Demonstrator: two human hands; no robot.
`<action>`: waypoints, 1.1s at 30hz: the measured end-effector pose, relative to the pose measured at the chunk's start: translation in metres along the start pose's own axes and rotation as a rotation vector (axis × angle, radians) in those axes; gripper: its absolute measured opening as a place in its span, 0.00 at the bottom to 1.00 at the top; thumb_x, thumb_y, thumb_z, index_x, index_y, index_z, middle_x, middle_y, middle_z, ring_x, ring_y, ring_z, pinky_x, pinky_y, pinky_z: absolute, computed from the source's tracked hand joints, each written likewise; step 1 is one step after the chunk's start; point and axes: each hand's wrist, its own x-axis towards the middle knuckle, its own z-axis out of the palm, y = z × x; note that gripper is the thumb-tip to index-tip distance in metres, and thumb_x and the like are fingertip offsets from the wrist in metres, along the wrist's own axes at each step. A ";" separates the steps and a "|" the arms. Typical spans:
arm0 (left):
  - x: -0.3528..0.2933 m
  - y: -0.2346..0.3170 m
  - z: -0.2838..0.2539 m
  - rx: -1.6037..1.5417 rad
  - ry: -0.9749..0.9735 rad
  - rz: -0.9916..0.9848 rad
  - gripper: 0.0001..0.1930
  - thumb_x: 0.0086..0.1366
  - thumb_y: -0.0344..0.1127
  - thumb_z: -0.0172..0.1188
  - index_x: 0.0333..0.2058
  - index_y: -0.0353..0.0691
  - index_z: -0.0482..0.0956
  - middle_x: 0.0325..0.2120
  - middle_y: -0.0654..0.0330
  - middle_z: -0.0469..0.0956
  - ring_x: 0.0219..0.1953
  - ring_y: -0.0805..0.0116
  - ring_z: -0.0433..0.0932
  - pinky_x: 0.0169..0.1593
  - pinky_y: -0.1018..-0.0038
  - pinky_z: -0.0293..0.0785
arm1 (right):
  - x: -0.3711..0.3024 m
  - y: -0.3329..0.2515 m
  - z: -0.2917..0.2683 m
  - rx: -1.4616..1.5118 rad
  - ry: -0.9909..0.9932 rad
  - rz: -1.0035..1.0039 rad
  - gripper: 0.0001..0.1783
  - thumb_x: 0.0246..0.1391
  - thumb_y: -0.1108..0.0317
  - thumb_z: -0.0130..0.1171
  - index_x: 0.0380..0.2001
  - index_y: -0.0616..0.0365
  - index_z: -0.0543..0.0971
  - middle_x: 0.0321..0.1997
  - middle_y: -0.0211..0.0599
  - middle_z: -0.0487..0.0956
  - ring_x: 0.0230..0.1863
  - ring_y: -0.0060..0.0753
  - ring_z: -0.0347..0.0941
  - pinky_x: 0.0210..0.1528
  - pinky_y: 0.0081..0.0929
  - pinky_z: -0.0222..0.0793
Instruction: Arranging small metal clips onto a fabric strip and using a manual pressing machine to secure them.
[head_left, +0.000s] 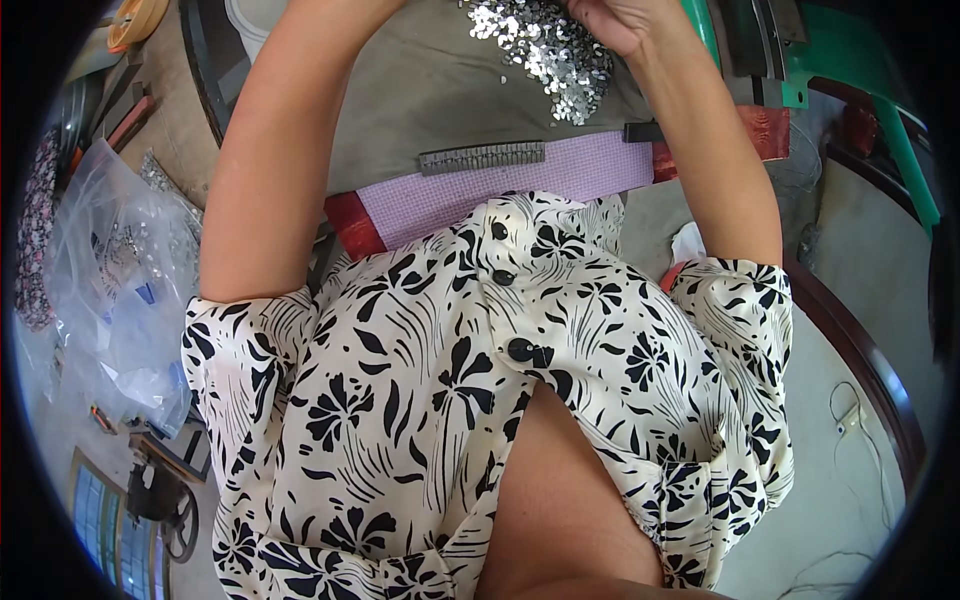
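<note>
A heap of shiny silver sequins (555, 55) spreads over the grey-brown work surface (400, 110) at the top middle. Against its right side is the heel of my right hand (615, 22); the fingers run past the top edge, so their pose is hidden. My left forearm reaches up to the same edge, and the left hand lies beyond the picture. On the near side, a grey ridged block (482, 157) rests on a lilac woven cloth strip (580, 165) with red ends.
Clear plastic bags (120, 290) hang at the left, beside a dark machine with a handwheel (180, 525). A green metal frame (850, 75) stands at the upper right. A white container (255, 25) is near my left forearm. Thin wires (865, 430) lie at the lower right.
</note>
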 end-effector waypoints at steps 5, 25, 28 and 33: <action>0.001 0.003 0.003 0.089 -0.012 0.048 0.07 0.51 0.30 0.65 0.25 0.31 0.81 0.23 0.41 0.80 0.30 0.46 0.82 0.36 0.60 0.76 | -0.008 -0.004 0.009 -0.179 0.054 0.028 0.14 0.69 0.62 0.53 0.44 0.62 0.80 0.34 0.30 0.81 0.29 0.19 0.77 0.33 0.18 0.80; -0.006 -0.003 -0.017 -1.049 -0.302 -0.301 0.06 0.54 0.23 0.65 0.31 0.26 0.83 0.20 0.50 0.82 0.24 0.66 0.81 0.30 0.72 0.76 | -0.002 -0.012 0.003 -0.015 0.037 0.014 0.09 0.62 0.64 0.63 0.41 0.57 0.81 0.29 0.24 0.83 0.27 0.15 0.79 0.31 0.16 0.79; -0.012 0.004 -0.003 0.005 0.060 0.074 0.09 0.52 0.25 0.67 0.33 0.28 0.84 0.23 0.45 0.82 0.26 0.57 0.83 0.32 0.68 0.77 | -0.002 -0.016 0.005 -0.101 0.012 -0.009 0.10 0.62 0.64 0.63 0.41 0.60 0.81 0.29 0.29 0.83 0.27 0.18 0.79 0.31 0.16 0.78; -0.026 0.005 -0.003 0.122 0.171 0.204 0.10 0.55 0.27 0.66 0.36 0.30 0.84 0.27 0.43 0.82 0.29 0.52 0.84 0.35 0.66 0.78 | -0.011 -0.022 0.012 -0.420 0.133 -0.127 0.12 0.62 0.65 0.64 0.39 0.65 0.82 0.30 0.32 0.83 0.27 0.21 0.79 0.32 0.16 0.77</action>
